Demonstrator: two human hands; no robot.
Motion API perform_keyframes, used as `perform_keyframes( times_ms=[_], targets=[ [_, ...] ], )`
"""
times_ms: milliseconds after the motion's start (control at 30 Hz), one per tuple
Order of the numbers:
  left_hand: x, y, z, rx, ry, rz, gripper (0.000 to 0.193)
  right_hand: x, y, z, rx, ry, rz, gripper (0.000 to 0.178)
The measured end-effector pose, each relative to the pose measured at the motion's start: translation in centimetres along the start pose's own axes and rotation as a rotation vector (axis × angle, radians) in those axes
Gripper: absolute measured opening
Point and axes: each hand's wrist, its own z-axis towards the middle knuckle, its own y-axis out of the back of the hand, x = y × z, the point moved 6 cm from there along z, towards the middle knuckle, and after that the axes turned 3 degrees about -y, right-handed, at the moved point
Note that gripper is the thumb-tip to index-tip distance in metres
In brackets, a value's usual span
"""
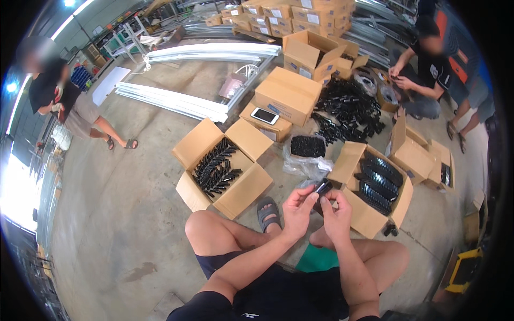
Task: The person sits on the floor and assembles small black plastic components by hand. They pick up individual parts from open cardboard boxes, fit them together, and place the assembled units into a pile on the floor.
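Note:
Both my hands meet above my feet, closed on one small black plastic part (323, 186). My left hand (298, 209) grips it from the left with thumb and fingertips, and my right hand (336, 214) pinches its lower right side; the fingers cover much of it. An open carton (243, 195) on the left holds black parts in slanted rows. Just right of my hands, another open carton (350, 160) contains several stacks of ribbed black parts. Beyond my hands, a plastic bag (300, 165) lies around a tray of small black pieces (308, 146).
A large loose pile of black parts (350, 104) lies beyond the bag. A white phone (265, 116) rests on a carton. Long metal profiles (176, 101) lie on the floor. One person (428, 69) crouches at right; another (59, 96) stands at left. Stacked cartons (316, 16) fill the back.

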Motion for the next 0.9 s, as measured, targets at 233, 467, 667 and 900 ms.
perform_keyframes(
  times_ms=[233, 467, 667, 900],
  targets=[
    [0.2, -0.8, -0.3, 0.001, -0.001, -0.059, 0.024, -0.6, 0.1, -0.2, -0.025, 0.083, -0.078, 0.011],
    [0.8, 0.3, 0.0, -0.048, 0.002, -0.070, 0.023, 0.3, -1.0, -0.6, -0.075, 0.019, -0.050, 0.005],
    [0.7, 0.1, -0.6, -0.010, -0.024, -0.065, 0.024, -3.8, -0.3, -0.4, -0.043, -0.084, 0.010, 0.008],
    [-0.6, -0.5, -0.7, 0.036, -0.059, 0.045, 0.025, -3.2, -1.2, -0.8, 0.062, -0.584, 0.448, 0.016]
  ],
)
